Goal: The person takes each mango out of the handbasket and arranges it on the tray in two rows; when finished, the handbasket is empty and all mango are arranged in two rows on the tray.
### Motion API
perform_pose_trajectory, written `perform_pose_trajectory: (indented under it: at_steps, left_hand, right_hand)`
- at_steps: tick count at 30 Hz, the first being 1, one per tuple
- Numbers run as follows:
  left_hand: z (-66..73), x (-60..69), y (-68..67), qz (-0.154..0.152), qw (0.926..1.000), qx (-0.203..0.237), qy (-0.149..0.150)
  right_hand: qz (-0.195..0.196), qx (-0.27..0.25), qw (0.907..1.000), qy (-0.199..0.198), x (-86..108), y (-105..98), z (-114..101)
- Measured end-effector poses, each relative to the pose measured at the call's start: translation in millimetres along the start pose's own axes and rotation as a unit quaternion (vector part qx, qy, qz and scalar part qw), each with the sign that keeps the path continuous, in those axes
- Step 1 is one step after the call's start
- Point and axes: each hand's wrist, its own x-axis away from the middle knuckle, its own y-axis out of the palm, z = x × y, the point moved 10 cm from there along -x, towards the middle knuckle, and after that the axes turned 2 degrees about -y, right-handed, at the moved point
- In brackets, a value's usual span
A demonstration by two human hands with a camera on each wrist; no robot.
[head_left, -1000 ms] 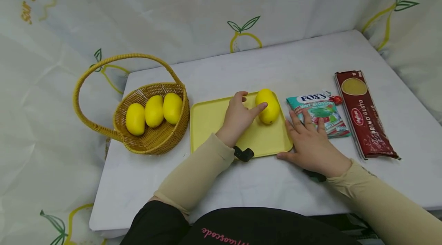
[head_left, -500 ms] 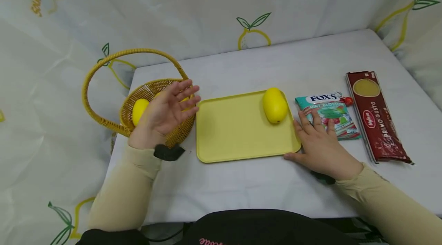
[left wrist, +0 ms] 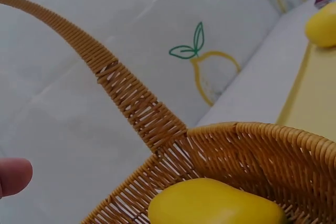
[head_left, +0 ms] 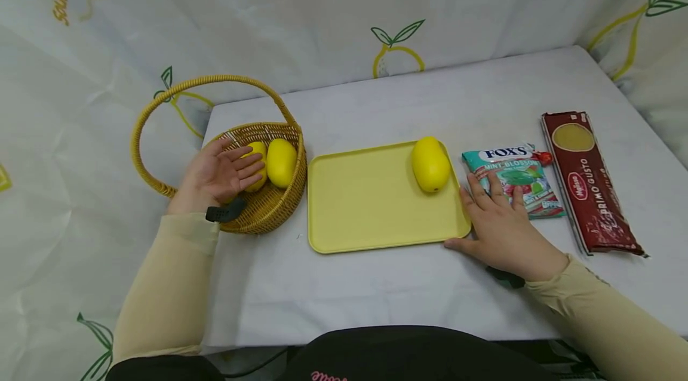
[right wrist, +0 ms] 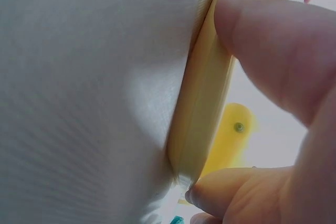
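My left hand (head_left: 217, 175) is over the left side of a wicker basket (head_left: 294, 199), palm showing, fingers extended and holding nothing. Two yellow mango-like fruits (head_left: 281, 163) show in the basket, one partly behind the fingers. The left wrist view has one such fruit (left wrist: 210, 205) inside the woven rim. A similar yellow fruit (head_left: 431, 165) lies at the right end of a yellow tray (head_left: 365, 208). At the tray's near right corner rests my right hand (head_left: 500, 232), fingers spread, fingertips over a teal candy bag (head_left: 532, 190). Its thumb (right wrist: 252, 30) touches the tray's edge in the right wrist view.
A dark red Primo Gusto packet (head_left: 596, 190) lies right of the candy bag. The basket's tall handle (head_left: 138, 130) arches up at the left. A white cloth covers the table (head_left: 376, 297), and a lemon-print curtain (head_left: 322, 22) hangs behind it.
My left hand has moved left from the fruit on the tray to the basket, carrying nothing. The head view has shifted slightly. My right hand keeps its place at the tray's corner.
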Motion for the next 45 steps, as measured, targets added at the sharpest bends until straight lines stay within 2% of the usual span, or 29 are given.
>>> perform_pose_trajectory:
  at_steps: [5,7,9,11,13,17,22,29,34,39,42,45]
  left_hand:
    - [0.6,-6.2,8.0,0.001,0.9984,-0.056,-0.003]
    - [0.9,-7.7,11.1,0.007,0.9954,-0.095,0.001]
    - [0.5,-9.4,14.1,0.019,0.9895,-0.143,0.009]
    - [-0.1,-11.8,15.6,0.04,0.9792,-0.198,0.022]
    - [-0.5,-13.5,17.3,0.064,0.9655,-0.25,0.037]
    - [0.4,-15.1,17.5,0.118,0.9383,-0.317,0.073]
    - [2.8,-15.8,14.8,0.166,0.9226,-0.332,0.106]
    - [1.7,-19.4,14.9,0.194,0.9032,-0.368,0.105]
    - [0.2,-16.4,17.0,0.203,0.8959,-0.38,0.107]
    - [-3.0,-16.8,13.5,0.209,0.8943,-0.383,0.099]
    - [-3.0,-17.8,13.4,0.21,0.8938,-0.38,0.112]
    - [-2.1,-18.6,15.4,0.212,0.8885,-0.384,0.133]
  right_hand:
    - [-0.002,-0.003,1.0,0.001,0.1,1,0]
    - [-0.001,-0.004,1.0,0.0,0.1,1,-1]
    - [-0.001,-0.004,1.0,-0.001,0.0,0,-1]
    - [-0.001,-0.005,1.0,-0.001,-0.1,0,-2]
    - [-0.001,-0.005,1.0,-0.001,-0.1,0,-2]
    - [0.0,-0.006,1.0,-0.002,-0.3,0,-2]
    - [0.0,-0.007,1.0,-0.002,-0.5,0,-2]
    - [-0.003,-0.005,1.0,-0.002,-0.1,0,-1]
    - [0.002,-0.007,1.0,-0.006,0.1,-1,-2]
    - [0.004,-0.012,0.9999,-0.01,-0.1,-1,-3]
    - [0.004,-0.009,0.9999,-0.011,-0.7,-1,-3]
    - [0.004,-0.006,0.9999,-0.01,-1.0,-1,-2]
